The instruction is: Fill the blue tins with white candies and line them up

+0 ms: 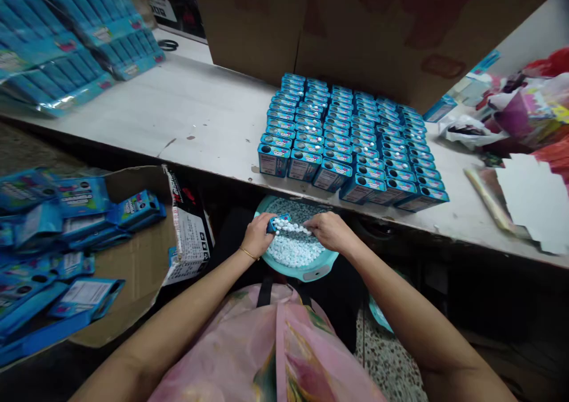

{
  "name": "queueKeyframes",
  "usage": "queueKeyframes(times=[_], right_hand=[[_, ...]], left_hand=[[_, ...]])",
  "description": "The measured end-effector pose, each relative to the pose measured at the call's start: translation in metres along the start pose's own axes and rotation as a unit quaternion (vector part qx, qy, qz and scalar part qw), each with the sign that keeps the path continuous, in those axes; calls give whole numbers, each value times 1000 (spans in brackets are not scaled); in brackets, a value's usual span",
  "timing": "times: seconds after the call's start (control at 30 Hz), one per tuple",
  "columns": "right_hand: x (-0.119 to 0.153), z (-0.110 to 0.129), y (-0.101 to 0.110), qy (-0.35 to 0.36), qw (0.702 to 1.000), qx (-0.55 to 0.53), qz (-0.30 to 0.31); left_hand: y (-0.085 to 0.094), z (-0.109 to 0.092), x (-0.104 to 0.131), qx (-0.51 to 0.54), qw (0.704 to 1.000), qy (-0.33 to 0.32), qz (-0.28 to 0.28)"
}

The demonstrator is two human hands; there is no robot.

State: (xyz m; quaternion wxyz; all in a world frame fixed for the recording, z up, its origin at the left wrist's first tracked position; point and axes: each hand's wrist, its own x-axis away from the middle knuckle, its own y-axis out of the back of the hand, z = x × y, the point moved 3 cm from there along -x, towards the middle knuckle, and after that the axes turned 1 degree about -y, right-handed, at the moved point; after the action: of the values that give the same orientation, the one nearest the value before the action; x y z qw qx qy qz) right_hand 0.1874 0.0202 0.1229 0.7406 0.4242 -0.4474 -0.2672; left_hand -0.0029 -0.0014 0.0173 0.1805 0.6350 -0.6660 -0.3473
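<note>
The box (271,226) in the closed left grip (259,233), pellets (296,252) below it, is probably light and easily crushed, best held by its sides; what the curled right grip (331,231) holds, I cannot tell.

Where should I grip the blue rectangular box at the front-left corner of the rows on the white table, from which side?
Probably pinch the blue rectangular box across both front vertical edges, coming from the near side of the white table. It stands upright with its front and left faces exposed, while other boxes crowd it behind and right.
</note>
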Motion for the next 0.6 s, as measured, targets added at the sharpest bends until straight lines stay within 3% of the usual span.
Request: queueKeyframes(times=[0.2, 0.6], right_hand=[[1, 9, 10, -2, 997, 77, -12], [16, -7, 5, -13, 999, 22, -37]], left_hand=[[2, 2, -2, -10, 1000, -5, 4], [11, 8, -2, 59, 998, -21, -7]])
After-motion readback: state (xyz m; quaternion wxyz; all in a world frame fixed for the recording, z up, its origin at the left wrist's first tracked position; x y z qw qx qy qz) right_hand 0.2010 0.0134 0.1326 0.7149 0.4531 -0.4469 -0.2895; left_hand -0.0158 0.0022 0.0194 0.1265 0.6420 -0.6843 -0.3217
